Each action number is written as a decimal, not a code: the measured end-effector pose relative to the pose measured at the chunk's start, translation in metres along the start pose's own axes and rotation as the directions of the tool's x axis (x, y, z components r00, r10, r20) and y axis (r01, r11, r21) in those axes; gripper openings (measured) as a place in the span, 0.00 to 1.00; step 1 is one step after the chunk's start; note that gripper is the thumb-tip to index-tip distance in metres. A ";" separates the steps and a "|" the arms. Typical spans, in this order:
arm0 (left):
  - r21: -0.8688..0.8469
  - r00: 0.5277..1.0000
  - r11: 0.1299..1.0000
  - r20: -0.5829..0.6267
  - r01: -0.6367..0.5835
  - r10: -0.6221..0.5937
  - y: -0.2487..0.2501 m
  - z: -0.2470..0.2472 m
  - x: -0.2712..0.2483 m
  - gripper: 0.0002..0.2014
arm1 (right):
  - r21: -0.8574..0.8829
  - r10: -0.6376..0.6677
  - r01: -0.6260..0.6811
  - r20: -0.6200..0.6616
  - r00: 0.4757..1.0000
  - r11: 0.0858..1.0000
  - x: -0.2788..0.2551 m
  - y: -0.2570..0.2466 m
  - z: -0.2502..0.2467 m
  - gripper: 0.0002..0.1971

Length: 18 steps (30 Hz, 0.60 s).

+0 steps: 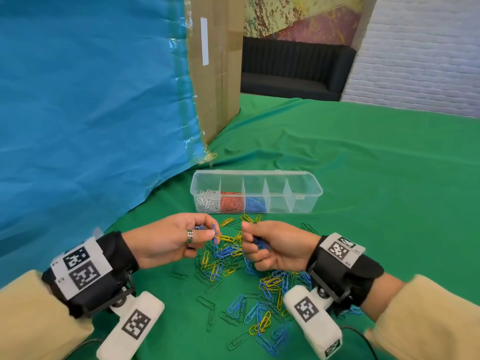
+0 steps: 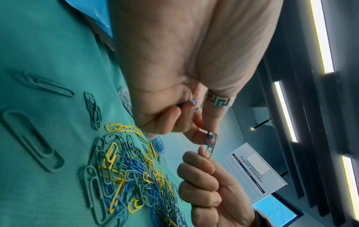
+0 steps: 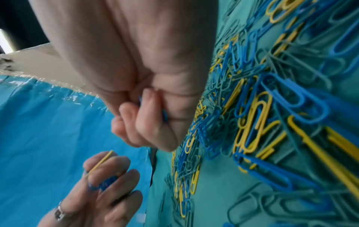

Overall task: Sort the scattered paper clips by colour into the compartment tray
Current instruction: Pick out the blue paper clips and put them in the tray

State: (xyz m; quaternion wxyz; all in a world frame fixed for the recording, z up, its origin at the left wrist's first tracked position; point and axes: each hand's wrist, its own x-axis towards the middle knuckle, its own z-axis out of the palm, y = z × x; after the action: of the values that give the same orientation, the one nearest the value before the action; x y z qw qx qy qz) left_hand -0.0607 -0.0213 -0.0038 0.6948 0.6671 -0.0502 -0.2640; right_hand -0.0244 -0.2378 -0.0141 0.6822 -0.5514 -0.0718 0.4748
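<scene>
Head view, from the left: a blue sheet [image 1: 85, 105] hangs over a cardboard box [image 1: 217, 74] at the far left of the green cloth [image 1: 363, 178]. The left hand [image 1: 172, 239], wearing a ring [image 1: 190, 236], is curled with thumb and forefinger pinching a blue clip [image 1: 214, 233] that is hooked to a yellow clip [image 1: 226, 238]; more blue clips show inside the curled fingers. In the left wrist view the linked pair [image 2: 210, 143] hangs from the fingertips [image 2: 211, 124], and the ring [image 2: 218, 100] shows a key pattern.

Beyond the hands stands the clear tray [image 1: 255, 192], its lid open behind it. Its leftmost compartment holds white clips [image 1: 207, 202], the next red clips [image 1: 232, 203], the third blue ones [image 1: 255, 204]; the two on the right look bare.

Below and between the hands lies the pile [image 1: 233, 258] of blue, yellow and green clips on the cloth, spreading toward the near edge, with single green ones lying apart at its left.

The right hand [image 1: 272, 246] is closed into a loose fist around a bunch of blue clips [image 1: 261, 244], thumb and forefinger pressed together near the yellow clip's far end; whether they grip that end I cannot tell. The right wrist view shows blue wire [image 3: 164, 114] between the folded fingers [image 3: 147, 122].

Far right: a white brick wall [image 1: 420, 53] and a dark sofa [image 1: 293, 66] behind the table.
</scene>
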 end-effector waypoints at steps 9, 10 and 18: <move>0.164 0.994 0.984 -0.072 -0.069 0.081 0.000 0.004 0.001 0.06 | -0.312 -0.125 0.107 -0.038 0.991 0.944 -0.005 -0.003 0.017 0.12; 0.216 0.992 0.973 -0.076 -0.079 0.098 0.000 0.004 0.001 0.07 | -0.360 -0.149 0.121 -0.052 0.987 0.925 -0.006 -0.004 0.018 0.11; 0.445 0.953 0.855 -0.016 -0.265 0.303 0.006 0.008 0.001 0.04 | -0.700 -0.206 0.094 -0.077 0.976 0.708 -0.006 -0.009 0.024 0.13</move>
State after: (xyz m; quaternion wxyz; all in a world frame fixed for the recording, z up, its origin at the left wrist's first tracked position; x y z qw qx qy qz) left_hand -0.0616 -0.0288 0.0026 0.5598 0.8019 -0.1763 -0.1116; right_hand -0.0377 -0.2253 0.0050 0.4666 -0.7921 -0.2374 0.3137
